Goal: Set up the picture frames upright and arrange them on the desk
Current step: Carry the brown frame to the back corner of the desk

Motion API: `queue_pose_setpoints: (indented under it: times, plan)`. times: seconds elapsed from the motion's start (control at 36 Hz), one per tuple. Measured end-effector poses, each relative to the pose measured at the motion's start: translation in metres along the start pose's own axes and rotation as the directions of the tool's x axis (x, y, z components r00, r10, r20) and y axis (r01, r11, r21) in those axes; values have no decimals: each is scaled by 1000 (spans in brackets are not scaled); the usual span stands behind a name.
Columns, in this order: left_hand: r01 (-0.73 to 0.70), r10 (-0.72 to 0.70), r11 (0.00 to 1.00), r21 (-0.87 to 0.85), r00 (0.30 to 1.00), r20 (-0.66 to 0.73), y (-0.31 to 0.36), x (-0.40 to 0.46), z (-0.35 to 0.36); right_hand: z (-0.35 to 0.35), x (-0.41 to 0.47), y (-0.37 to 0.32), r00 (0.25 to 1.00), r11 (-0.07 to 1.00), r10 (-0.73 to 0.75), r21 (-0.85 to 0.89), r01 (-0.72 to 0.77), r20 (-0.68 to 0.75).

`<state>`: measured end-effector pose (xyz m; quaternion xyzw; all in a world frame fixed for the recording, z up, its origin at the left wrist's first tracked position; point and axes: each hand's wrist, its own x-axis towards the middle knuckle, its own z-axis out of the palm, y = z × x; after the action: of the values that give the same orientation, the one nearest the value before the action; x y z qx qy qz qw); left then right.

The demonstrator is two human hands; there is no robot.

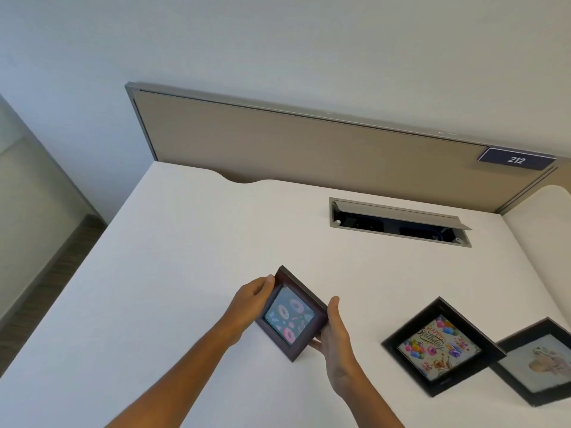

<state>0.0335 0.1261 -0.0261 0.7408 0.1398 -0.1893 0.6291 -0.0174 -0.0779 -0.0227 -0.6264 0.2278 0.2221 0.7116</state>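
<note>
Both forearms enter from 6 o'clock. Left hand [251, 299] grips the doughnut frame [290, 315] at its upper-left edge, fingers curled behind, thumb on the rim. Right hand [335, 341] clamps the lower-right edge, thumb up along the side. Frame sits tilted, mid-desk [185, 257]. Birthday frame [441, 347] at 3 o'clock overlaps a third frame [540, 362] further right. Cable tray [398, 222] at 1 o'clock.
</note>
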Motion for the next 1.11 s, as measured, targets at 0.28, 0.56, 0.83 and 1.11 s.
queue_pose_setpoints:
  times: [0.28,0.56,0.83,1.11]
  plan:
    - [-38,38,999,-5,996,-78,-6,0,-1,12,-3,-11,1000,1000,-1,-29,1,-10]
    - [-99,86,993,-58,977,-193,12,1,-30,35,15,-57,998,999,-28,-43,30,51]
    - [-161,111,980,-118,931,-349,33,32,-99,107,80,-129,984,978,-65,-183,96,166]
    - [-225,196,974,3,841,-504,56,92,-204,212,170,-199,951,934,-46,-325,150,307]
